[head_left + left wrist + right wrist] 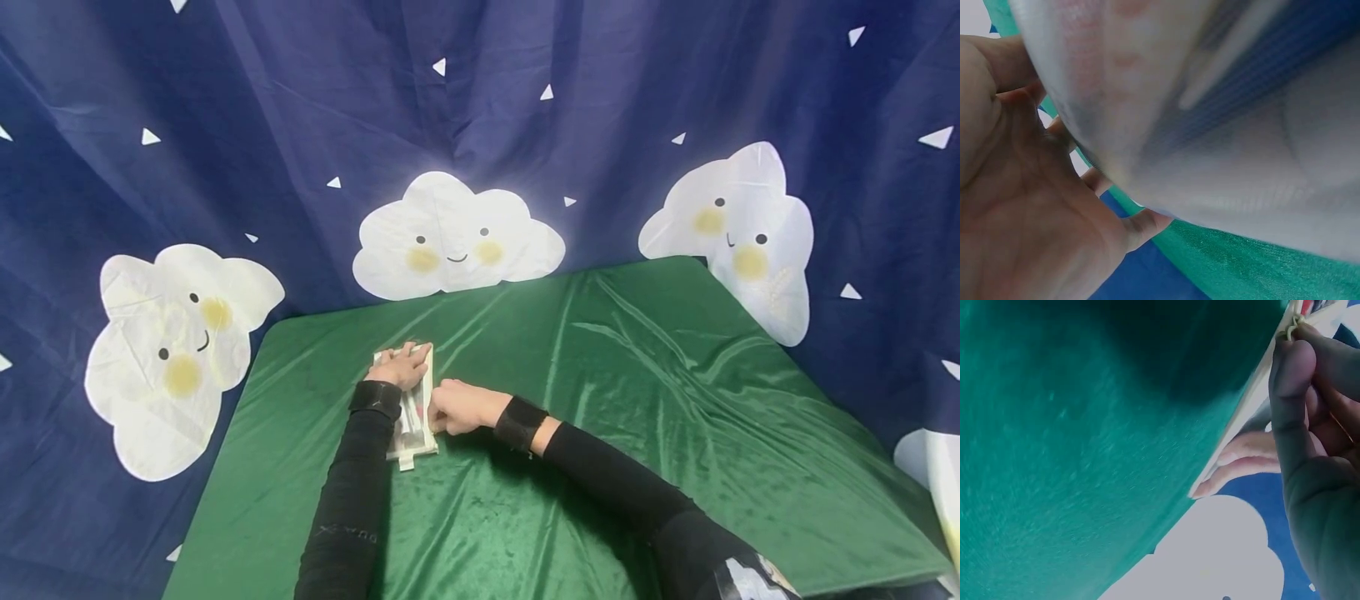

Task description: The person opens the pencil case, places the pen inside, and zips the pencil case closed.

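Observation:
A see-through pouch with a cream border (410, 435) lies lengthwise on the green cloth. Its clear side (1222, 169) fills much of the left wrist view, blurred, with slim pale and dark blue shapes showing through. My left hand (400, 368) rests on the pouch's far end, fingers extended toward its far edge. At the pouch's right edge, my right hand (461, 406) has its fingers curled. In the right wrist view, thumb and forefinger pinch a small cream looped zipper pull (1291, 329) on the cream border. A short cream tab (407, 461) sticks out from the near end.
Wrinkled green cloth (600, 375) covers the table. Behind it hangs a dark blue curtain (315, 100) with white clouds and small triangles. A smiling white cloud (457, 237) is just beyond the table's far edge.

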Demonstrator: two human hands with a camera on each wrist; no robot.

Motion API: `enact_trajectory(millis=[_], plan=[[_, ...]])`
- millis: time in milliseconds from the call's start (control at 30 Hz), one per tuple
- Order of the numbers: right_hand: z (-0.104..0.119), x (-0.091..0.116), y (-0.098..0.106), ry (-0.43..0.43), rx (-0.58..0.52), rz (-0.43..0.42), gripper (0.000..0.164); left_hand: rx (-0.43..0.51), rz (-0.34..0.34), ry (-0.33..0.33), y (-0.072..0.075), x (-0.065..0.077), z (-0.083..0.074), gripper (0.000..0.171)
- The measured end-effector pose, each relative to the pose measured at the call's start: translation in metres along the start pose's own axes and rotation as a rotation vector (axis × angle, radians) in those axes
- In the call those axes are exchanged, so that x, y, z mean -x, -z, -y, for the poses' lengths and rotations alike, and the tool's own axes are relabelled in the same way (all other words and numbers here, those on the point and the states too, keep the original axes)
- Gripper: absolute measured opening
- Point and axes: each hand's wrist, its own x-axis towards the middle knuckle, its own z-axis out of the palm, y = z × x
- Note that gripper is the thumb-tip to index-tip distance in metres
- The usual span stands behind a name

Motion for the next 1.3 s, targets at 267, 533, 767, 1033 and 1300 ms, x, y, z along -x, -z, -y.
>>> enact_trajectory(millis=[267,533,767,1033,1300], plan=[[0.012,0.005,-0.004,0.043,-0.035,0.042,0.022,-0.010,-0.005,-0.011,0.001,0.002,0.002,0.057],[0.019,0.011,-0.006,0.092,-0.051,0.025,0.017,-0.033,0.006,-0.055,0.003,0.008,0.002,0.057],[0.015,0.018,-0.011,0.054,-0.092,0.027,0.018,-0.011,-0.003,-0.070,0.001,0.007,0.003,0.058],[-0.030,0.031,0.018,-0.159,-0.115,-0.169,0.025,0.135,-0.455,-0.047,-0.003,-0.007,0.002,0.046],[-0.093,0.049,0.087,-0.572,0.028,-0.362,0.052,0.138,-0.800,0.055,0.020,-0.011,-0.024,0.032]])
